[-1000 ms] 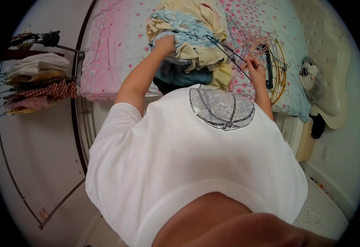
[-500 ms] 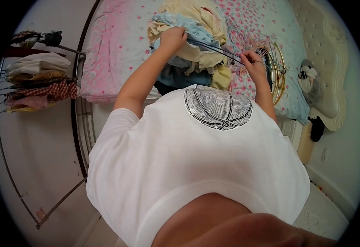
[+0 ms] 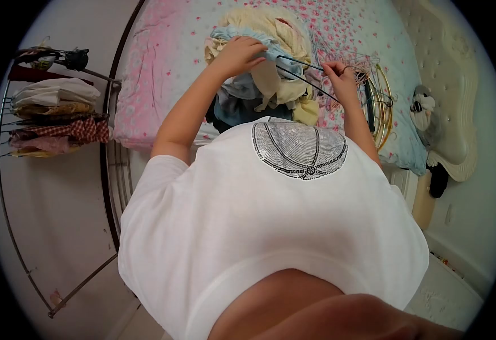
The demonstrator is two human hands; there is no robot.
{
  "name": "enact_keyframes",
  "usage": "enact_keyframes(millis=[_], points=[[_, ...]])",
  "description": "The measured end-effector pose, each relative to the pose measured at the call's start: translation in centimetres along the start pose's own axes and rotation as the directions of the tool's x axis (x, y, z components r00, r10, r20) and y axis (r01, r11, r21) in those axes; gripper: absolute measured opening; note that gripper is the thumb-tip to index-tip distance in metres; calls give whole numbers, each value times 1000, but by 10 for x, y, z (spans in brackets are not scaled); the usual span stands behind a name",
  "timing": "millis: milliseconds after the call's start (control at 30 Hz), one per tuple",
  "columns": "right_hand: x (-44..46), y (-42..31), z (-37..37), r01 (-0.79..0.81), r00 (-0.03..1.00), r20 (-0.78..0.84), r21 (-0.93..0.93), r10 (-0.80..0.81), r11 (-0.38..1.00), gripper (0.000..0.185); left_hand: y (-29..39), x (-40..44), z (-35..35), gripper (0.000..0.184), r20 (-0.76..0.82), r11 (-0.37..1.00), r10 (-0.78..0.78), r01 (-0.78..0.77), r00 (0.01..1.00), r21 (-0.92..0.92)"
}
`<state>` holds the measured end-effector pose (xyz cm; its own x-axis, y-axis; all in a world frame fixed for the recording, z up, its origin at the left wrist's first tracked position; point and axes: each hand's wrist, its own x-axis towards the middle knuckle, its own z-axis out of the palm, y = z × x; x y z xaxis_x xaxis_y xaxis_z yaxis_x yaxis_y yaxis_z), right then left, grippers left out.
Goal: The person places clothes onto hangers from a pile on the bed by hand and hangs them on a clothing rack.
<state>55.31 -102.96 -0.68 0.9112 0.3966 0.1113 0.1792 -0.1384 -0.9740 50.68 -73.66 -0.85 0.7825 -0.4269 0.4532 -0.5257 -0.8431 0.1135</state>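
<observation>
My right hand [image 3: 340,76] is closed on a dark hanger [image 3: 304,76], whose thin frame reaches left over a heap of clothes [image 3: 282,28]. Over the light blue cloth in the heap is my left hand [image 3: 242,55], its thumb apart from the other fingers, close to the hanger's left end; nothing can be made out in its grip. Cream, blue and dark garments make up the heap, and a yellow piece [image 3: 305,111] lies at its lower right.
On the floral bed [image 3: 151,73], several hangers [image 3: 382,107] lie right of my right hand. A metal rack [image 3: 1,122] with hung clothes stands at the left. A plush toy [image 3: 423,105] rests by the tufted headboard [image 3: 443,62].
My left hand first moved up and right to the hanger's left part, and its fingers have since spread. My right hand has shifted slightly left, still holding the hanger.
</observation>
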Motion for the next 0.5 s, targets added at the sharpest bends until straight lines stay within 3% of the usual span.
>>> enact_keyframes(millis=[100,267,400,500], points=[[2,5,-6,43,999,30,29,-44,999,15,-7,-6,-3,21,104,1000,2,-2,995,-1],[10,2,-6,78,992,94,38,-82,996,15,4,7,0,12,45,1000,-5,5,999,12],[15,-15,-3,77,994,86,-56,-72,995,16,5,12,-1,11,-7,999,-45,44,999,-14],[21,-18,1,86,993,93,-100,-77,991,16,13,17,-11,12,80,999,39,-38,996,-11]])
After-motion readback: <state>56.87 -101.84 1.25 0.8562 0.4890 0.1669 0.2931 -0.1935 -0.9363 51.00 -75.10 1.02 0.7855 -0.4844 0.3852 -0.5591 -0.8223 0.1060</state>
